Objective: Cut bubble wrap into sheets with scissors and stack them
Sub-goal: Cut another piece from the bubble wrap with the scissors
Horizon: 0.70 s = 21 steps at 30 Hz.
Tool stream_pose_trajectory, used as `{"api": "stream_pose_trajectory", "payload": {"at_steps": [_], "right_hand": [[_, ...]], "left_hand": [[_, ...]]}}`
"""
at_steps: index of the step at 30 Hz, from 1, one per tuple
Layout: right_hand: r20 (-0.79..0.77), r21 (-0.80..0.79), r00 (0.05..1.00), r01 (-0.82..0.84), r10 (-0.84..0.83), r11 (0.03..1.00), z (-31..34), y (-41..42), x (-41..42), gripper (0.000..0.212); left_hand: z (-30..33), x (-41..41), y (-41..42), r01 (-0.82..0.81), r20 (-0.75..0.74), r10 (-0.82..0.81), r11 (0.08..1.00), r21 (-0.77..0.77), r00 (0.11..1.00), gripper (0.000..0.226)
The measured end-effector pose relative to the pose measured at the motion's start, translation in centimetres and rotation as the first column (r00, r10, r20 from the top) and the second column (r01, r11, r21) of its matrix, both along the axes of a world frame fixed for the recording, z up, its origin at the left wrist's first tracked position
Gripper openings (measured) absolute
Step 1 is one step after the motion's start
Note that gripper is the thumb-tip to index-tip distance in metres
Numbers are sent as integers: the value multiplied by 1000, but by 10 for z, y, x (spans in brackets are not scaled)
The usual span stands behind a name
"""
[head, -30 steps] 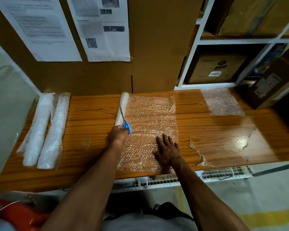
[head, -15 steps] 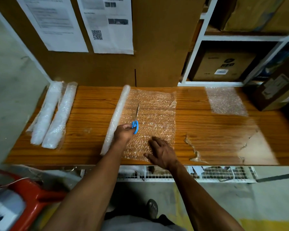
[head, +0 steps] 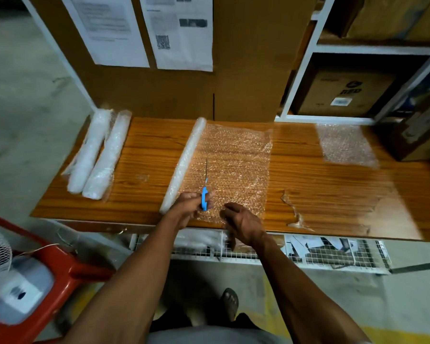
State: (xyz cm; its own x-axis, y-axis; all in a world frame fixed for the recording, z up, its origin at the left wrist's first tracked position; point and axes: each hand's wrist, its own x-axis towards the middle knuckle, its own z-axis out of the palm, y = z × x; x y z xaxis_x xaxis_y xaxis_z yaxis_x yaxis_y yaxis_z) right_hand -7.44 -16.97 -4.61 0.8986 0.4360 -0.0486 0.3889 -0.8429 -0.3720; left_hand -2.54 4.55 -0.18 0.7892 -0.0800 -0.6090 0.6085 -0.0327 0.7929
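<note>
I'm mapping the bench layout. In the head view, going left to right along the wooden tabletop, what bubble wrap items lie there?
Two wrapped rolls lying side by side → the partly unrolled roll → its spread sheet, with the scissors held over it in the left hand → the cut sheet at the far right.

On the bench (head: pixel 333 207), at its left end: two rolls (head: pixel 97 152) side by side, touching. Near the middle: a bubble wrap roll (head: pixel 184 162), with its unrolled sheet (head: pixel 236 165) spread flat to the right of it. Over the sheet's near part: scissors (head: pixel 204 192) in the left hand (head: pixel 186 207), blades pointing away, just right of the roll. At the sheet's near edge: the right hand (head: pixel 241 222). Far right, toward the back: cut sheets (head: pixel 345 145). Behind the bench: a board with papers (head: pixel 179 33); to the right, shelves with boxes (head: pixel 345 93). Below left, on the floor: a fan (head: pixel 0 256).
</note>
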Motion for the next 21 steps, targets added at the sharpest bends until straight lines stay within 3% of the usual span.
{"api": "stream_pose_trajectory", "payload": {"at_steps": [3, 7, 11, 14, 17, 21], "right_hand": [[24, 24, 999, 21, -22, 999, 3, 6, -1, 23], [20, 33, 998, 55, -56, 998, 0, 17, -4, 28], [31, -17, 992, 121, -121, 992, -1, 36, -12, 28], [11, -55, 977, 212, -212, 976, -8, 44, -15, 31], [-71, 13, 932, 357, -356, 934, -13, 48, -17, 23], [-78, -53, 935, 343, -347, 938, -5, 54, -17, 29]], "left_hand": [[13, -6, 12, 18, -42, -24, 990, -138, 999, 47], [24, -18, 31, 74, -56, -98, 939, -335, 994, 44], [27, -33, 54, 147, -70, -191, 903, -403, 979, 34], [19, -42, 68, 191, -84, -240, 904, -383, 967, 35], [8, -52, 80, 235, -93, -269, 931, -279, 958, 41], [3, -69, 93, 290, -155, -320, 938, -188, 935, 31]]}}
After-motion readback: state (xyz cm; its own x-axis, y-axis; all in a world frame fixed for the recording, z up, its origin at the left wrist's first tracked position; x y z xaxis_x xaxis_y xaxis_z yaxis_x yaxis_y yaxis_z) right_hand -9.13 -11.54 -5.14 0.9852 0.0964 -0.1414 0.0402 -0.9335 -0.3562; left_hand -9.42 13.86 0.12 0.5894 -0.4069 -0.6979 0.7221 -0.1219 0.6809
